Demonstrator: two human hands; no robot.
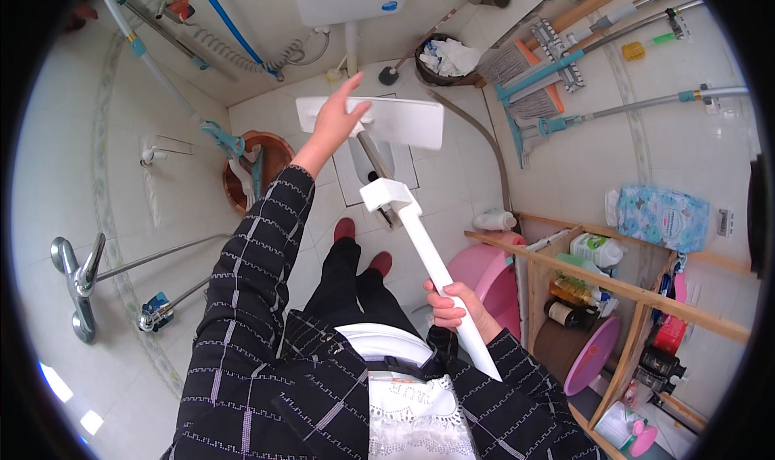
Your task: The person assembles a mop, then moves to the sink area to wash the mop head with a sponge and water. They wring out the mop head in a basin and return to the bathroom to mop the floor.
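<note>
A white flat-headed mop slants across the middle of the view, its rectangular head (412,121) raised over a squat toilet (387,157). My right hand (457,305) is closed around the mop's thick white handle (427,242). Near the head, a metal shaft (373,152) runs out of a white block-shaped fitting (385,195) on the handle. My left hand (339,118) is at the head's left part, fingers spread and thumb apart, by the joint with the shaft; whether it touches the head I cannot tell.
A brown tub (266,139) with a turquoise-clamped mop stands left. A waste bin (448,60) with crumpled paper and a toilet brush (389,74) are by the far wall. Brooms and mops hang right, above a wooden shelf frame (605,278) with bottles. A pink basin (484,272) is beside it.
</note>
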